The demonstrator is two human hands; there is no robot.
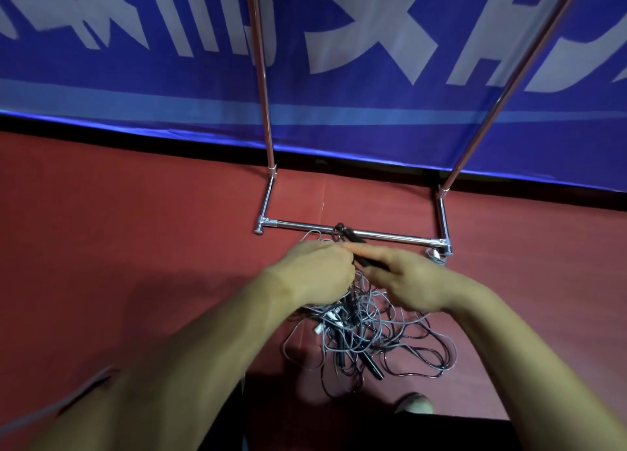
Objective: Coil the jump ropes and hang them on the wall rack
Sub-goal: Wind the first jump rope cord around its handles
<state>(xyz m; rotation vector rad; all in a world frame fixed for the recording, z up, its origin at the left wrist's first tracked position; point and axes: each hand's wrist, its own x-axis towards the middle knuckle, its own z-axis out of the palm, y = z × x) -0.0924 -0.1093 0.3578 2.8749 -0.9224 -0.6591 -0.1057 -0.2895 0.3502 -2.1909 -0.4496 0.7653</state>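
- Well, the biggest thing is a wide blue cloth banner with white letters [339,118]. It hangs right behind the shiny silver metal rack [390,236].
- Under the rack lies the flat dark red floor [135,230].
- The rack has two tall poles and a low bar across the bottom. No rope hangs on the part that shows, so the job looks barely begun.
- Just in front of the rack's low bar sits a messy heap of thin grey and black jump ropes [366,332]. They are all mixed up and none is coiled.
- The left hand [315,271] is over the heap, close to the low bar. Its fingers are curled in and rope strands hang from under it, so it seems to grip a bunch.
- The right hand [410,281] is just beside it, also near the bar. Its fingers lie fairly straight and pinch a slim black rope handle [369,262], which points at the left hand.
- A small dark loop [340,229] sits on the low bar. I cannot tell if it is caught round the bar.
- A hard pull on one rope could make the knots tighter, because the strands cross each other so much.
- The whole heap might lift up instead of one rope coming free.
- If that loop is hooked on the bar, a tug could drag or tip the rack.
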